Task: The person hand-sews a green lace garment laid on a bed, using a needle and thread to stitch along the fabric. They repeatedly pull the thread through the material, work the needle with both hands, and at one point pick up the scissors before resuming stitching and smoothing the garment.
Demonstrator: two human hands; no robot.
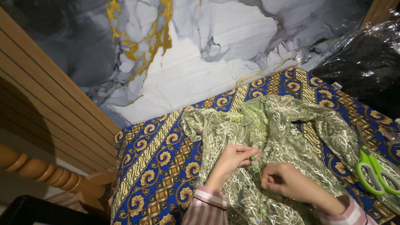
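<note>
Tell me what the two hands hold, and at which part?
Both the left hand and right hand pinch the green lace garment near its middle, at the front.

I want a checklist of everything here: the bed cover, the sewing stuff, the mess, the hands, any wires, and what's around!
Surface: blue and gold patterned cloth, spread flat.
Job's things: green lace garment, crumpled on the cloth.
Clutter: green-handled scissors at the right edge; shiny black plastic bag.
Hands: left hand pinches the lace; right hand closed beside it, both on the garment.
Cables: nothing seen.
Surroundings: marbled grey and gold wall; wooden frame.
</note>
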